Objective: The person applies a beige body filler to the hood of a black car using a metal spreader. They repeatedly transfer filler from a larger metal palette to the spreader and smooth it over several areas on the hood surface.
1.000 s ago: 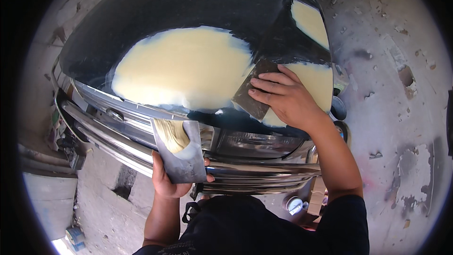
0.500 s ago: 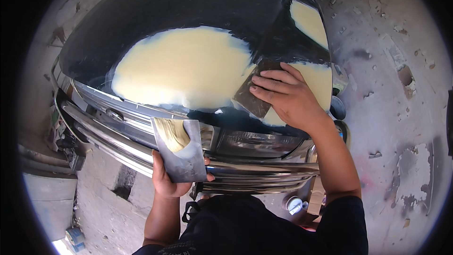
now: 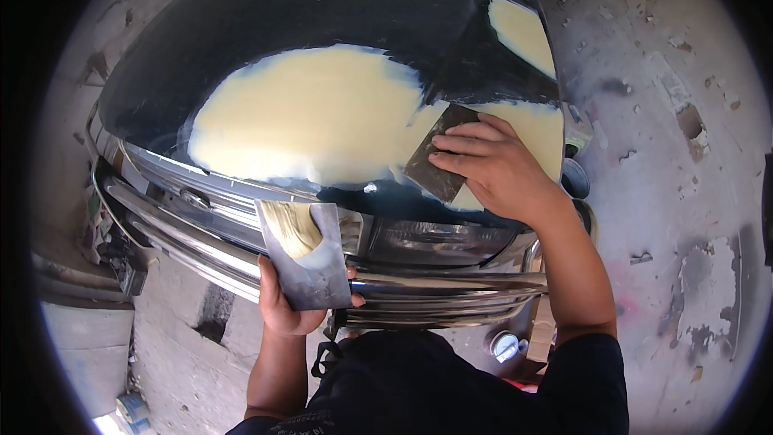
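Note:
My right hand (image 3: 507,167) presses a dark rectangular spreader (image 3: 433,163) with outstretched fingers against the front corner of a black car. The spreader lies between a large cream filler patch (image 3: 306,117) on the hood (image 3: 322,8) and a smaller fender patch (image 3: 535,130). My left hand (image 3: 280,308) grips a grey flat plate (image 3: 316,283) from below, in front of the grille. A ridged smear of cream filler (image 3: 290,229) covers the plate's upper part. The right palm is hidden.
Chrome bumper bars (image 3: 451,286) cross in front of me below the headlight (image 3: 435,240). Another cream patch (image 3: 519,32) lies farther back. A round can (image 3: 505,346) stands low right, a bucket (image 3: 574,180) beside the fender, and a blue tin (image 3: 131,409) at lower left.
The spreader has tilted slightly under my right fingers, and more of its face shows. My left hand still holds the plate in nearly the same place. The view has shifted a little.

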Demonstrator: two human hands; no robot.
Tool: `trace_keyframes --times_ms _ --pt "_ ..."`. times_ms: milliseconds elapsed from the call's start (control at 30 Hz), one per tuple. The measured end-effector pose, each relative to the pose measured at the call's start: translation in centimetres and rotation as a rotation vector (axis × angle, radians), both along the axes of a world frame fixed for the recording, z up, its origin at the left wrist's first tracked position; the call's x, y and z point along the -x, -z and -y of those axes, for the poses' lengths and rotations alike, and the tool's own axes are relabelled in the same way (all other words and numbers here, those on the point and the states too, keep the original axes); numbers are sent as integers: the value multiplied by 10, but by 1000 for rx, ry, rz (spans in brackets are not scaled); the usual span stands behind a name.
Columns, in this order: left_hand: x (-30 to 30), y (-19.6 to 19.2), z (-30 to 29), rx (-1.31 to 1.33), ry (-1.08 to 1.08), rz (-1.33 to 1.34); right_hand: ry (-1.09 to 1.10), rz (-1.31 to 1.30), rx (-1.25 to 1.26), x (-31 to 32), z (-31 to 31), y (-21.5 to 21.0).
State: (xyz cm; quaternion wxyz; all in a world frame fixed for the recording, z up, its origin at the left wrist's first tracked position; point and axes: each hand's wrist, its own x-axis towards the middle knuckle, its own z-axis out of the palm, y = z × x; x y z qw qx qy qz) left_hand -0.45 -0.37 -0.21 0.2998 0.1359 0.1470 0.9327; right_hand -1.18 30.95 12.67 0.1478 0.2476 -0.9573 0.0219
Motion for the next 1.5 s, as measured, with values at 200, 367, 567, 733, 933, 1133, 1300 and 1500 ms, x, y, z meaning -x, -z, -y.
trace_keyframes --times_ms 200,367,567,733,933,1133,1300,1500 --pt "2 -1 0 -3 21 -27 85 -2 7 -32 5 6" --pt "4 -2 0 -49 82 -69 184 -40 -5 -62 9 19" --pt "-8 -4 -12 -88 299 9 305 -93 -50 -102 24 28" --pt "-20 5 -25 -173 562 42 188 -97 487 -122 62 -13" --pt "-27 0 -35 -305 664 75 -192 103 725 -122 105 -26" --pt "-12 -5 -8 -358 538 -104 292 8 297 -103 77 -13" --pt "2 5 13 -235 486 -72 780 -238 149 -58 28 14" --pt "2 25 31 -182 460 8 846 -279 71 -37 57 29"
